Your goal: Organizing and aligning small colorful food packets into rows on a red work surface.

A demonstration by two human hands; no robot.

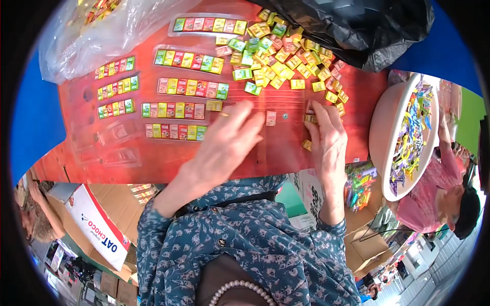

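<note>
Small square foil-wrapped sweets point(286, 56) heaped at one o'clock: light, stiff, slippery; best pinched by edges. Right hand point(326, 135) fingers pinching several; left hand point(227, 143) spread open above red worktop point(81, 127).

A black plastic bag point(352, 25) lies at the far right of the red table point(92, 148), a clear bag point(97, 35) at the far left. A white basin point(383, 127) of bright wrappers sits right; cardboard boxes point(97, 219) stand below the table.
</note>
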